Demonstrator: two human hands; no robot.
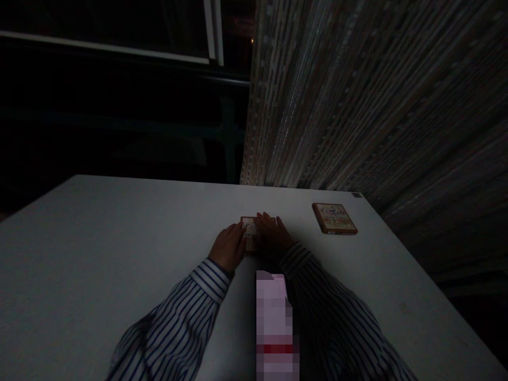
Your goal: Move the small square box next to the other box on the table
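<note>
Both of my hands rest on a small flat brown printed box [250,228] lying on the white table [119,238]. My left hand [229,246] presses on its left side with fingers flat. My right hand [273,233] covers its right half, fingers spread over the top. Most of that box is hidden under my hands. A second, similar flat brown box [334,218] lies by itself to the right, near the table's far right corner. Both sleeves are striped.
The scene is very dim. A tall wall of stacked flat sheets [357,95] rises behind the table on the right. Dark window frames [119,50] sit at the back left. A blurred pink tag [273,323] hangs between my arms.
</note>
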